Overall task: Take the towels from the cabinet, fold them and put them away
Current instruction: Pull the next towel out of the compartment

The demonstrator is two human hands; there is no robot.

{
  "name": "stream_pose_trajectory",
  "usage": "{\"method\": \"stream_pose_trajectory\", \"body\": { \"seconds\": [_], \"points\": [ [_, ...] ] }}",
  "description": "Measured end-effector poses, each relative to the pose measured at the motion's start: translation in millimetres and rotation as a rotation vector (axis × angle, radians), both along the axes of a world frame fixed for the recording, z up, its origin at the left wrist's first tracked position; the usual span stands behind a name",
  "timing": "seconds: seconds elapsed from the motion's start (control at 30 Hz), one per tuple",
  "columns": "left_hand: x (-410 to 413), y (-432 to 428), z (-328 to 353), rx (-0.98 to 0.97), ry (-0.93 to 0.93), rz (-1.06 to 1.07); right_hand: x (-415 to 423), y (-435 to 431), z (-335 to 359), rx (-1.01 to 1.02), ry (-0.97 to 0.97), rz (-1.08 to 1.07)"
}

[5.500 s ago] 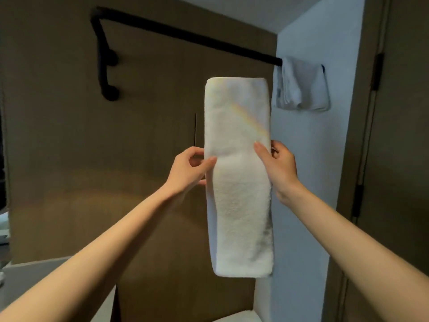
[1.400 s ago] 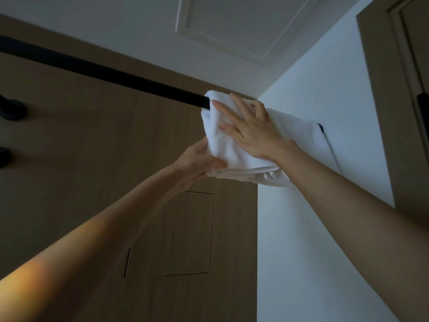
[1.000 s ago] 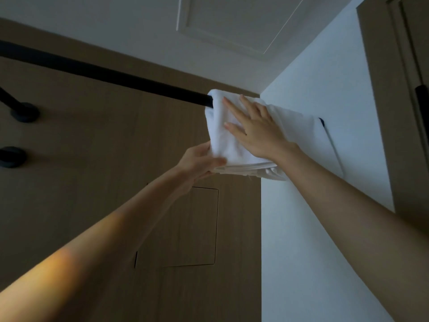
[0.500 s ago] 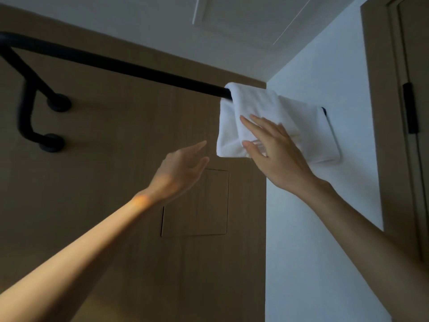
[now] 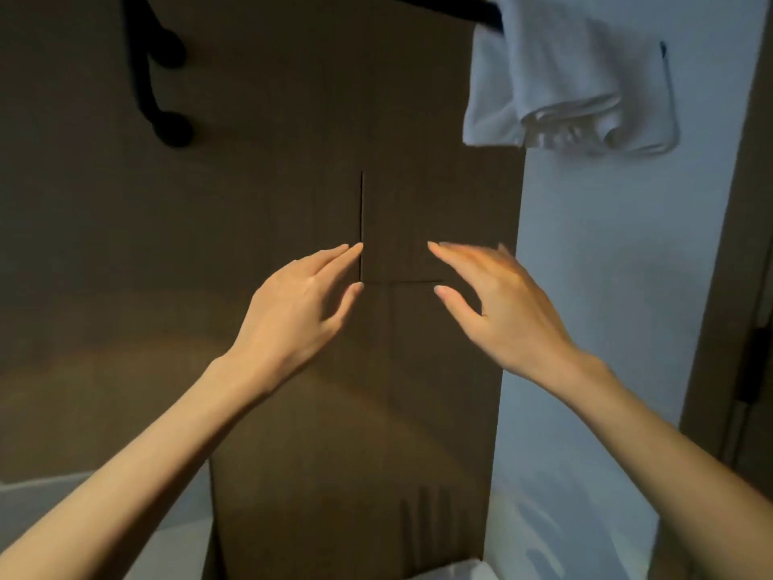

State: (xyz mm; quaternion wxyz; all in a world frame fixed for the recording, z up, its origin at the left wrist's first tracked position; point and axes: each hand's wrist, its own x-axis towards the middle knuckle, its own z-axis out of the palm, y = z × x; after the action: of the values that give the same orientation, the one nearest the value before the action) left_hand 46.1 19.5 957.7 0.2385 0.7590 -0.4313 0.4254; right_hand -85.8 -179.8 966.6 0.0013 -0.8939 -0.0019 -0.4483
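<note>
Folded towels [image 5: 556, 77] hang over black rail [image 5: 451, 4], upper right. Left hand [image 5: 299, 311] and right hand [image 5: 502, 307] are empty, each grip spread, before wood cabinet panel [image 5: 401, 228]. Next likely another towel: press the panel seam squarely, open gently.

Your left hand [image 5: 299, 309] and right hand [image 5: 500, 305] hover empty, fingers extended. Folded towels [image 5: 556, 77] hang on the black rail [image 5: 451, 2] above.

Open air is left between left hand [image 5: 299, 305] and right hand [image 5: 504, 305]; far path is blocked by wood panel [image 5: 251, 203].
</note>
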Motion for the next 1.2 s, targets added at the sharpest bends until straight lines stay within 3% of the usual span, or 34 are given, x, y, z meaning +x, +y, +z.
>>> {"method": "stream_pose_trajectory", "body": {
  "seconds": [0.33,0.63,0.87,1.2],
  "points": [
    [-4.8,73.2,-123.7,0.106,0.249,0.078,-3.1,47.5,-131.1,0.152,0.285,0.037],
    [-36.7,80.8,-259.9,0.207,0.456,0.064,-17.0,50.0,-280.4,0.275,0.552,0.088],
    [-62.1,64.9,-427.1,0.290,0.643,0.076,-40.2,46.7,-439.9,0.336,0.763,0.132],
    [-51.7,67.7,-724.7,0.330,0.939,0.169,-33.3,43.5,-723.7,0.314,1.076,0.139]
  ]
}}
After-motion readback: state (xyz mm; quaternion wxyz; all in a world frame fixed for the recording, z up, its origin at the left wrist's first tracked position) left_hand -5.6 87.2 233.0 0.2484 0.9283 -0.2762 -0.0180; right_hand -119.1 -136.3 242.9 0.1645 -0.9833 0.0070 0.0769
